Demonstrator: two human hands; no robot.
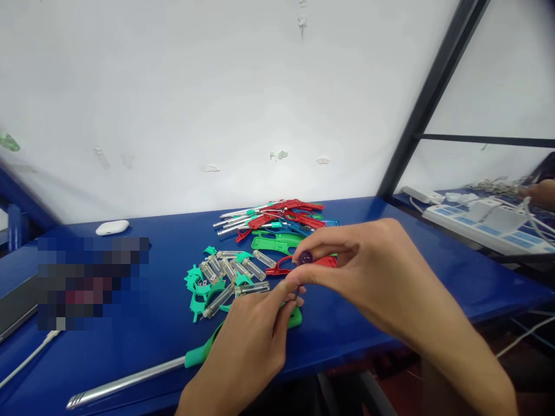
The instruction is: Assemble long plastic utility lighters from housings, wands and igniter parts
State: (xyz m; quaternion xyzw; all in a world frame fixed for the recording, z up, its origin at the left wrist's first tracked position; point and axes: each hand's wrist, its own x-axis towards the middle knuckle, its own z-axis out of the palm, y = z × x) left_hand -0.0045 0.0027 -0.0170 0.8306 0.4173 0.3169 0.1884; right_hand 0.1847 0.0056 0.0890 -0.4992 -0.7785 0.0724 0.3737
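Observation:
My left hand (249,338) is closed around a green long-necked lighter (197,355), whose silver tube points to the lower left over the blue table. In my right hand (368,271), thumb and fingers pinch a small screwdriver (306,257) by its dark purple handle. Its thin shaft runs down to the lighter body between the hands; the tip is hidden by my fingers. Just beyond my left hand lie several clear fuel tanks (254,269) mixed with teal plastic parts (197,303). A green casing half (277,241) and a red casing part (280,267) lie behind my fingers.
A pile of red casings (288,207) and silver lighter tubes (232,222) lies by the wall. On the left are a white earbud case (113,227), a blurred-out object and a white cable (30,361). Power strips (481,225) and another person's hand (544,193) are at right.

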